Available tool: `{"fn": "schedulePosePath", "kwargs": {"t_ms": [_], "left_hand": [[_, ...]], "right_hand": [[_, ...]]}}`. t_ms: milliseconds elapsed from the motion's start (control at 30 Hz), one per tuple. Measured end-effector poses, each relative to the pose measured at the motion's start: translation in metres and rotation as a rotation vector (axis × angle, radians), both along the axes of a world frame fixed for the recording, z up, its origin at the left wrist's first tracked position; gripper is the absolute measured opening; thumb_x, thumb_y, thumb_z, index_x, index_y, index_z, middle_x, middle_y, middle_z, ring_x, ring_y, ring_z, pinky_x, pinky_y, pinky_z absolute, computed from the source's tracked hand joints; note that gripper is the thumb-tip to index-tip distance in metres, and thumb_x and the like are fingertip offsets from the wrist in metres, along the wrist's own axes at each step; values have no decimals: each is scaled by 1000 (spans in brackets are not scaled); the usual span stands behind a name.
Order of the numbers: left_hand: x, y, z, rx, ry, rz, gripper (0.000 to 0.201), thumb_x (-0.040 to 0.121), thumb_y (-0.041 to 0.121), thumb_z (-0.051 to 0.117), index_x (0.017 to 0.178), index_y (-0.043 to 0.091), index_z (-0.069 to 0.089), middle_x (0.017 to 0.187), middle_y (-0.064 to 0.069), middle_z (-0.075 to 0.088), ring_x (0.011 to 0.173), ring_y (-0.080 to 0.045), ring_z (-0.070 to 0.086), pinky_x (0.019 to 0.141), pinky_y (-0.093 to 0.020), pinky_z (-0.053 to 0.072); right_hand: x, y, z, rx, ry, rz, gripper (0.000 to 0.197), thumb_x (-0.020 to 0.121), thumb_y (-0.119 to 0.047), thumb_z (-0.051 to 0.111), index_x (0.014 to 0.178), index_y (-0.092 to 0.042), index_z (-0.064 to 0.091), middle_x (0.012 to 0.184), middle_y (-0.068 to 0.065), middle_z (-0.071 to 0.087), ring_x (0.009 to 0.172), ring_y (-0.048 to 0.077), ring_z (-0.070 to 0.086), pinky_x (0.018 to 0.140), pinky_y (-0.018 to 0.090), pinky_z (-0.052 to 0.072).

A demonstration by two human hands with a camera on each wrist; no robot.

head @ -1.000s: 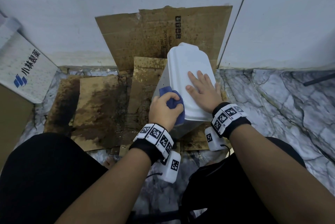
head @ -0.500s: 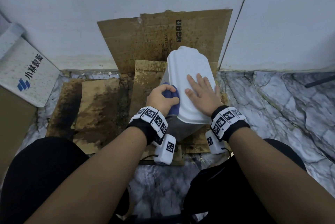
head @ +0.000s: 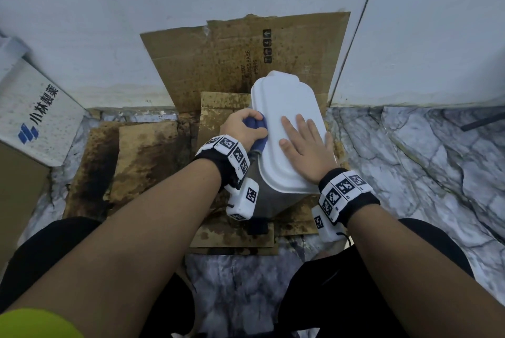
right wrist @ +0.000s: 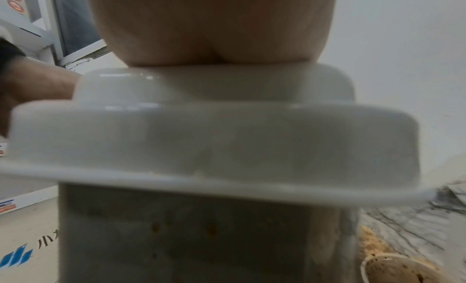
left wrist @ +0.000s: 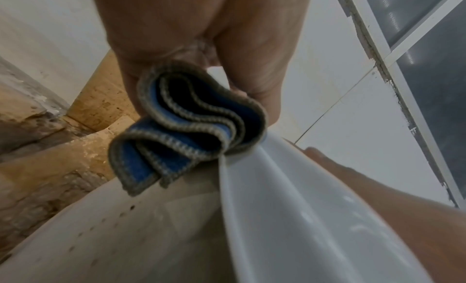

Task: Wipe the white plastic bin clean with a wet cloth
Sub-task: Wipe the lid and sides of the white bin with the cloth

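The white plastic bin [head: 284, 108] stands on stained cardboard near the wall, lid closed. My left hand [head: 241, 130] grips a folded blue cloth [head: 257, 126] and presses it against the lid's left edge. In the left wrist view the bunched blue cloth [left wrist: 186, 127] meets the lid rim [left wrist: 252, 187] above the spotted side wall [left wrist: 126, 237]. My right hand [head: 303, 141] lies flat on the lid, fingers spread. In the right wrist view its palm [right wrist: 214, 28] rests on the lid [right wrist: 201, 131], fingers hidden.
Wet stained cardboard [head: 142, 157] covers the floor left of the bin, and a sheet [head: 218, 59] leans on the white wall. A printed white box [head: 35, 116] sits at the far left. Marble floor [head: 410, 162] lies to the right. My knees are at the bottom.
My left hand has slid the blue cloth away from me along the lid's left edge, from the near part to about the middle. The right hand stays flat on the lid.
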State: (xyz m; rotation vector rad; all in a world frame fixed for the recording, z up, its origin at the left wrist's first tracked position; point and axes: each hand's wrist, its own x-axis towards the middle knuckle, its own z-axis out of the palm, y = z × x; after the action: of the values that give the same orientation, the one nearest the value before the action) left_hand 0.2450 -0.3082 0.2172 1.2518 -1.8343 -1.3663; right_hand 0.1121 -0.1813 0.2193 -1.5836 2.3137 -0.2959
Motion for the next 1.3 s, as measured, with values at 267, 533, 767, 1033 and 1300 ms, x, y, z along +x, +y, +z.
{"fn": "schedulePosePath", "kwargs": {"t_ms": [267,533,767,1033,1300], "left_hand": [[-23,-50,1,-28,-42,-9,27,73,9,77,80,32,65,99,2,69,98,-22,64,93,-36,52],[-49,-109,12,-65,-146,-93,27,82,12,71,108,17,71,110,-3,66,101,-22,61,93,-33,50],[-62,-132,21,-13,-133,-184,21,86,7,64,102,18,74,113,-7,70,100,-21,64,86,-29,52],[-39,-109,24,-12,-176,-65,21,79,8,75,97,16,68,99,-6,65,85,-22,62,73,-28,52],[10,-5,13,4,-86,54,26,76,10,73,98,22,65,104,4,66,92,-16,64,73,-23,53]], "right_hand": [[1,-2,-1,6,3,7,57,96,-60,12,149,-47,-3,162,-7,-8,149,17,-8,115,57,-6],[2,-2,-4,-10,-5,16,65,84,-69,-1,146,-51,-9,161,-11,-12,149,14,-12,115,55,-9],[0,-3,-1,-4,-15,-3,66,84,-69,0,147,-52,-9,161,-12,-12,148,12,-13,116,54,-8],[8,-11,10,22,-126,-26,60,95,-63,25,149,-49,5,162,-11,-8,149,12,-11,115,53,-12],[12,-15,19,23,-215,-54,57,97,-53,37,149,-46,16,163,-7,-2,149,15,-7,114,52,-12]]}}
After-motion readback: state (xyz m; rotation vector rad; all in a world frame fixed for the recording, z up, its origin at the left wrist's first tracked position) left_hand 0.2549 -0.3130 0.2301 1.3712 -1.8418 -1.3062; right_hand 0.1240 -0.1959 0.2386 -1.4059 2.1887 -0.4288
